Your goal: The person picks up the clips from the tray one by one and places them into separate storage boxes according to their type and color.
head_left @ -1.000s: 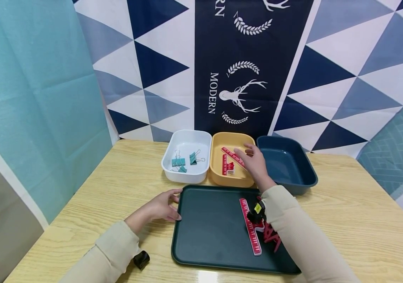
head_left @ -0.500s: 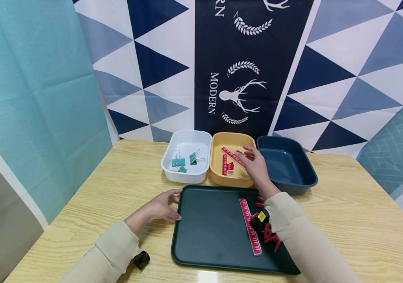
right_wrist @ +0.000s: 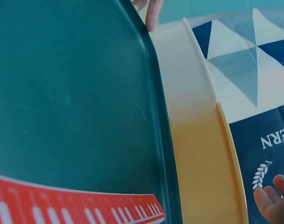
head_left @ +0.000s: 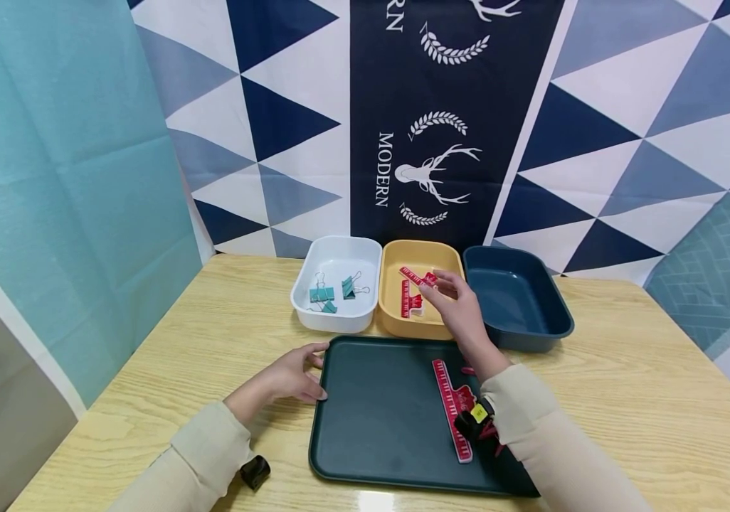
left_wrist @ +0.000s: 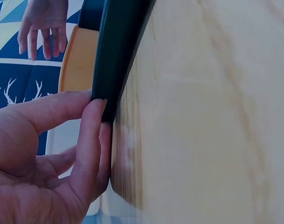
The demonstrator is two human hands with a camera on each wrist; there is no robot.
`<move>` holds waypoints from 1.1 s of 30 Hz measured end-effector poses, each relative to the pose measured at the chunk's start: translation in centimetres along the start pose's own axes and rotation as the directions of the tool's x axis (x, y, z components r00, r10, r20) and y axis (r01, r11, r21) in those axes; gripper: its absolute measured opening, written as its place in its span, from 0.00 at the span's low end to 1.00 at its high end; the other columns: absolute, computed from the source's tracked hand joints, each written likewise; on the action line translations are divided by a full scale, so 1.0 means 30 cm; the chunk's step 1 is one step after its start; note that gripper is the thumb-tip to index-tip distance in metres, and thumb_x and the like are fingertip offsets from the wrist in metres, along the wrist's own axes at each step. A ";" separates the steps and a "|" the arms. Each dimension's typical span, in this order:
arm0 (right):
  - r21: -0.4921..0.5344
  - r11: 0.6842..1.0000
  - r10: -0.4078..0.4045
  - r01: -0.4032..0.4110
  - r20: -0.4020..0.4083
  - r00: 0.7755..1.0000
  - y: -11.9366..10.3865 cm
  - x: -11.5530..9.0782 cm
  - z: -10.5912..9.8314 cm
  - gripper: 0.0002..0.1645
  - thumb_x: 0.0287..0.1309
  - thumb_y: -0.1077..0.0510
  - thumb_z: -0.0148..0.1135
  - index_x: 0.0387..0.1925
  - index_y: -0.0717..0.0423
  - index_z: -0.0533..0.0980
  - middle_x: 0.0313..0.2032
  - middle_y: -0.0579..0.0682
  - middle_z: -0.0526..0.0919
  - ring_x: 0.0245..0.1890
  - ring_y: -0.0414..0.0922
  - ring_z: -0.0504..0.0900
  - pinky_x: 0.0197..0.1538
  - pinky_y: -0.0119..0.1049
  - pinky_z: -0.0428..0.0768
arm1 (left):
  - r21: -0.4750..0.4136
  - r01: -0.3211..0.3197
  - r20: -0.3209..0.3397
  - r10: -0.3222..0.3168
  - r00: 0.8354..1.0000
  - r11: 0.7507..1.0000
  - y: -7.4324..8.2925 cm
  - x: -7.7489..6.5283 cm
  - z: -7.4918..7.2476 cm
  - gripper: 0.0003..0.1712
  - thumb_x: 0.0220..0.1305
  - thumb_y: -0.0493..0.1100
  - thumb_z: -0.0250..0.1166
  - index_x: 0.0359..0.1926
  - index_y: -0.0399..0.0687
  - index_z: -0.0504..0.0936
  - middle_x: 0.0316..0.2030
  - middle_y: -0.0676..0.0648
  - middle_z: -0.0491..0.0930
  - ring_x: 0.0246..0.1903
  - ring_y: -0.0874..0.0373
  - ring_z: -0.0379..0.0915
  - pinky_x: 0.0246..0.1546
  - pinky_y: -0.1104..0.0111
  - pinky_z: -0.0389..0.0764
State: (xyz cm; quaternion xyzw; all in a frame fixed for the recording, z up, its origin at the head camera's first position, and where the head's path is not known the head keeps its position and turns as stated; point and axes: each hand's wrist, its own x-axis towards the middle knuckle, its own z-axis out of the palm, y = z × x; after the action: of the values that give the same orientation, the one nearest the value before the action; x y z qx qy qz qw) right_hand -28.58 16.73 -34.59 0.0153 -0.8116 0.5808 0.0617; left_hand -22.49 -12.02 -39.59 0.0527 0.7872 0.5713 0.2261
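Right hand (head_left: 457, 302) hung over the right side of the yellow bin (head_left: 413, 328), grip spread with fingers loosely bent, nothing seen pinched. Its thumb partly covered a slanted red piano-key clip (head_left: 410, 274) in that bin; couldn't tell if they touched. A second red piano-key clip (head_left: 406, 299) lay just beside it, running front to back. Left hand (head_left: 284, 375) was at the left edge of the dark green tray (head_left: 384, 419), near its far corner, grip spread, fingertips touching the rim. Tray sat flat on the wood-grain counter (head_left: 250, 306), in front of the bins. On its right part lay a long red clip (head_left: 451, 409) with a piano-key print; more red items there were mostly hidden by the right wrist and sleeve (head_left: 519, 398). White bin (head_left: 333, 323) stood left of the yellow one, with teal binder clips (head_left: 321, 294) inside, wire handles out. Navy bin (head_left: 519, 291) stood right of the yellow one. Behind: patterned backdrop (head_left: 301, 78) with triangles and a deer panel.
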 end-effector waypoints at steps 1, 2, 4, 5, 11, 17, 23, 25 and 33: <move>0.005 1.000 -0.004 0.004 0.002 1.000 -0.002 -0.005 -0.001 0.36 0.57 0.44 0.62 0.63 0.55 0.65 0.59 0.60 0.67 0.60 0.53 0.63 0.61 0.49 0.67 | 0.000 -0.001 0.000 0.001 1.000 1.000 0.000 0.000 0.000 0.51 0.43 0.18 0.66 0.69 0.40 0.55 0.49 0.38 0.65 0.35 0.51 0.78 0.31 0.59 0.83; 0.013 1.000 -0.006 0.006 0.003 1.000 -0.004 -0.011 -0.001 0.35 0.57 0.44 0.62 0.62 0.55 0.65 0.59 0.60 0.67 0.60 0.53 0.64 0.60 0.49 0.67 | 0.000 -0.001 0.001 0.001 1.000 1.000 0.000 0.000 0.000 0.51 0.44 0.18 0.66 0.69 0.40 0.55 0.49 0.38 0.65 0.35 0.51 0.78 0.31 0.59 0.83; 0.025 1.000 -0.010 0.010 0.009 1.000 -0.007 -0.022 -0.003 0.35 0.57 0.45 0.62 0.62 0.55 0.65 0.59 0.60 0.67 0.59 0.53 0.64 0.60 0.49 0.68 | -0.001 -0.001 0.001 0.001 1.000 1.000 0.000 -0.001 0.000 0.51 0.43 0.18 0.66 0.69 0.40 0.55 0.49 0.38 0.65 0.35 0.51 0.78 0.31 0.59 0.83; 0.029 1.000 -0.010 0.009 0.011 1.000 -0.010 -0.027 -0.005 0.36 0.57 0.45 0.62 0.62 0.56 0.65 0.59 0.60 0.67 0.59 0.53 0.64 0.60 0.49 0.68 | 0.000 -0.001 0.001 0.001 1.000 1.000 0.000 -0.001 0.001 0.51 0.43 0.18 0.66 0.69 0.40 0.55 0.49 0.38 0.65 0.34 0.51 0.78 0.31 0.59 0.83; 0.031 0.999 -0.014 0.014 0.024 1.000 -0.016 -0.057 -0.010 0.37 0.57 0.45 0.62 0.63 0.57 0.64 0.59 0.59 0.67 0.60 0.52 0.63 0.60 0.47 0.69 | 0.007 -0.001 -0.009 0.001 1.000 1.000 -0.001 -0.001 0.003 0.51 0.43 0.18 0.66 0.69 0.40 0.56 0.49 0.38 0.66 0.35 0.51 0.77 0.31 0.59 0.83; 0.018 0.999 -0.031 0.030 0.044 0.999 -0.027 -0.099 -0.012 0.37 0.57 0.44 0.62 0.63 0.55 0.64 0.60 0.57 0.67 0.60 0.51 0.64 0.59 0.47 0.70 | 0.010 0.002 -0.009 -0.002 1.000 1.000 0.001 -0.002 0.003 0.51 0.43 0.18 0.66 0.69 0.40 0.56 0.48 0.38 0.66 0.35 0.52 0.77 0.31 0.59 0.83; 0.028 0.998 -0.050 0.049 0.063 0.997 -0.037 -0.134 -0.011 0.37 0.57 0.44 0.62 0.63 0.56 0.64 0.61 0.55 0.67 0.61 0.50 0.63 0.61 0.45 0.69 | 0.014 -0.001 -0.013 0.002 1.000 1.000 0.001 -0.003 0.002 0.51 0.43 0.19 0.67 0.69 0.40 0.56 0.49 0.39 0.66 0.34 0.52 0.77 0.31 0.59 0.83; 0.034 0.998 -0.056 0.054 0.065 0.996 -0.039 -0.144 -0.011 0.37 0.56 0.45 0.63 0.62 0.57 0.65 0.61 0.55 0.67 0.61 0.50 0.63 0.61 0.45 0.68 | 0.014 -0.006 -0.012 0.006 1.000 1.000 0.000 -0.003 0.001 0.51 0.43 0.19 0.67 0.69 0.40 0.56 0.49 0.38 0.66 0.35 0.51 0.77 0.31 0.59 0.83; 0.015 0.997 -0.081 0.080 0.089 0.993 -0.039 -0.192 -0.021 0.33 0.58 0.51 0.63 0.62 0.55 0.65 0.61 0.56 0.66 0.61 0.52 0.64 0.62 0.47 0.66 | 0.017 0.001 -0.022 -0.001 1.000 1.000 0.001 -0.004 0.004 0.51 0.43 0.19 0.67 0.69 0.41 0.57 0.49 0.39 0.66 0.35 0.52 0.77 0.31 0.59 0.83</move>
State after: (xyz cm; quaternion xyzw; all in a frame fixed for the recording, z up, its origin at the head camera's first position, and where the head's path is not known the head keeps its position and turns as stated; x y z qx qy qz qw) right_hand -22.72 16.67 -33.97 0.0745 -0.8090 0.5810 0.0486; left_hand -22.33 -11.94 -39.56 0.0482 0.7945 0.5650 0.2173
